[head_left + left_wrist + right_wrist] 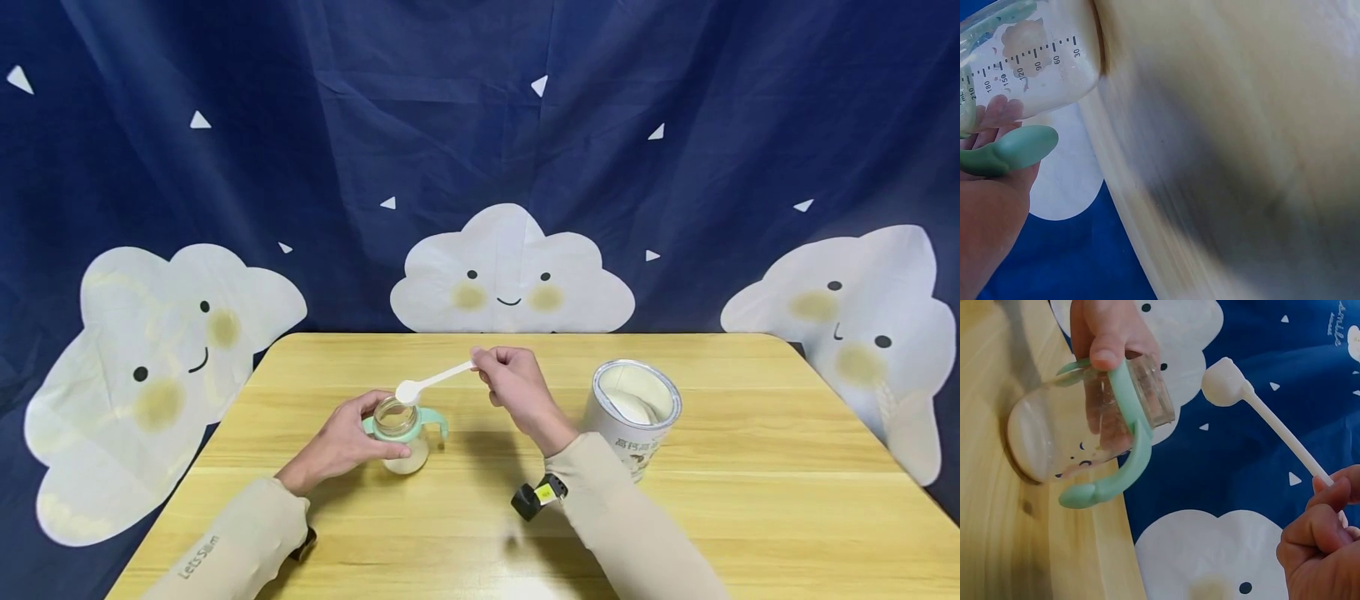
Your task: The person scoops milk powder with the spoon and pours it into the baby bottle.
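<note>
A clear baby bottle (406,461) with a mint-green handled collar stands upright, its mouth uncapped. My left hand (347,433) grips it around the collar, thumb across the front. Whitish contents show low in the bottle (1035,437) in the right wrist view, and measuring marks face the left wrist camera. Between thumb and fingers, my right hand (517,385) pinches the end of a long-handled white scoop (408,392). The scoop's bowl, heaped with white powder in the right wrist view, is close above the bottle's mouth.
An open milk powder can (636,417) stands right of my right forearm, pale powder visible inside. The wooden table (750,467) ends at a dark blue curtain (465,125) printed with clouds. A black wrist camera (536,497) sticks out from the right sleeve.
</note>
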Demonstrator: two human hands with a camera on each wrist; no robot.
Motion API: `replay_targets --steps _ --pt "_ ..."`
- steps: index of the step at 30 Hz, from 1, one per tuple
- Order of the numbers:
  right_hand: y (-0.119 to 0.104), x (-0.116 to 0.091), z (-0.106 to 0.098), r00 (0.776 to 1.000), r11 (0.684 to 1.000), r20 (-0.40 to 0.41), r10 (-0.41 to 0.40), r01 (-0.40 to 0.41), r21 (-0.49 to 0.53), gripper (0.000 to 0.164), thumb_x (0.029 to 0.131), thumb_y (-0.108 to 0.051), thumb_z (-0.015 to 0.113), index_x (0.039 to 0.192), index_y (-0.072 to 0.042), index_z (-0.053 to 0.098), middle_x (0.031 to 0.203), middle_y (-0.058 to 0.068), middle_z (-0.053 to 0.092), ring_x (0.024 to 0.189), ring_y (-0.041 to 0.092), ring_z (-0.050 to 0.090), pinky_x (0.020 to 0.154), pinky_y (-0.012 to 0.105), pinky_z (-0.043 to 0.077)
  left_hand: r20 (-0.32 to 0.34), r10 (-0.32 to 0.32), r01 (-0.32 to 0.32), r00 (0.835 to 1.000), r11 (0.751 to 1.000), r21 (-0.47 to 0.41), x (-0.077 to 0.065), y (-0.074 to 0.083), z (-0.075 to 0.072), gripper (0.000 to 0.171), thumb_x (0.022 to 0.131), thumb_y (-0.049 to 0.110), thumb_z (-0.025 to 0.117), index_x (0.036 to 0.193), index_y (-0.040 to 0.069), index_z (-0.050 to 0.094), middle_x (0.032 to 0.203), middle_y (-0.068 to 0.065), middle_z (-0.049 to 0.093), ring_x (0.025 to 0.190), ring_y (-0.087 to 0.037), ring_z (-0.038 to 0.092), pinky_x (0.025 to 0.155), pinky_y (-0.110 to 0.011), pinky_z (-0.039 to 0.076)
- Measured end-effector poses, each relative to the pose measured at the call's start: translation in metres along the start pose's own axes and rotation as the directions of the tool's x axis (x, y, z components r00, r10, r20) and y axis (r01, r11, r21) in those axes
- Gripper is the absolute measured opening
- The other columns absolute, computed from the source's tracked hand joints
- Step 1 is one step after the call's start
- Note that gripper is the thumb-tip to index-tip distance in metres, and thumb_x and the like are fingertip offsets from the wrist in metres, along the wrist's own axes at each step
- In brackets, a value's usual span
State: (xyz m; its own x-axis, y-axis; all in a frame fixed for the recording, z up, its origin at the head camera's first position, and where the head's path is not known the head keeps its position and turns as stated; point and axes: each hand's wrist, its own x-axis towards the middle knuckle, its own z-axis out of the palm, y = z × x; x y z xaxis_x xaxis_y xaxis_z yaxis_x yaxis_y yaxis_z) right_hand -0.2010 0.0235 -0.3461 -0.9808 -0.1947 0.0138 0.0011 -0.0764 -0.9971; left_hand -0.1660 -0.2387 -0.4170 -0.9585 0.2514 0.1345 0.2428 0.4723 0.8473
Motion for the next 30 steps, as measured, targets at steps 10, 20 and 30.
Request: replay_targets --steps 10,20,30 --pt "0.010 0.002 0.008 1.000 1.000 0.016 -0.002 0.002 -0.022 0.032 0.100 -0.018 0.061 0.070 -0.007 0.058 0.062 -0.001 0.046 0.047 0.007 0.028 0.043 0.019 0.025 -0.006 0.004 -0.004 1.000 1.000 0.004 0.001 0.001 0.001 0.067 0.068 0.019 0.094 0.124 0.002 0.062 0.107 -0.003 0.069 0.100 -0.021 0.062 0.091 -0.033 0.049" --pt "0.023 0.002 0.014 0.998 0.996 0.063 -0.012 0.018 -0.086 0.030 0.101 -0.020 0.061 0.076 -0.003 0.060 0.065 0.000 0.049 0.047 0.007 0.030 0.043 0.019 0.026 -0.005 -0.001 0.001 1.000 1.000 0.010 0.000 0.001 0.001 0.065 0.069 0.020 0.094 0.123 0.003 0.062 0.106 -0.002 0.068 0.099 -0.021 0.061 0.091 -0.034 0.049" --pt "0.029 0.002 0.017 0.997 0.977 0.073 -0.024 0.039 -0.210 0.031 0.100 -0.024 0.062 0.077 -0.003 0.064 0.067 0.001 0.053 0.044 0.007 0.033 0.039 0.019 0.026 -0.003 0.007 -0.007 1.000 1.000 0.002 0.000 -0.001 0.001 0.066 0.068 0.020 0.094 0.123 0.003 0.063 0.107 -0.004 0.068 0.099 -0.021 0.061 0.090 -0.030 0.050"
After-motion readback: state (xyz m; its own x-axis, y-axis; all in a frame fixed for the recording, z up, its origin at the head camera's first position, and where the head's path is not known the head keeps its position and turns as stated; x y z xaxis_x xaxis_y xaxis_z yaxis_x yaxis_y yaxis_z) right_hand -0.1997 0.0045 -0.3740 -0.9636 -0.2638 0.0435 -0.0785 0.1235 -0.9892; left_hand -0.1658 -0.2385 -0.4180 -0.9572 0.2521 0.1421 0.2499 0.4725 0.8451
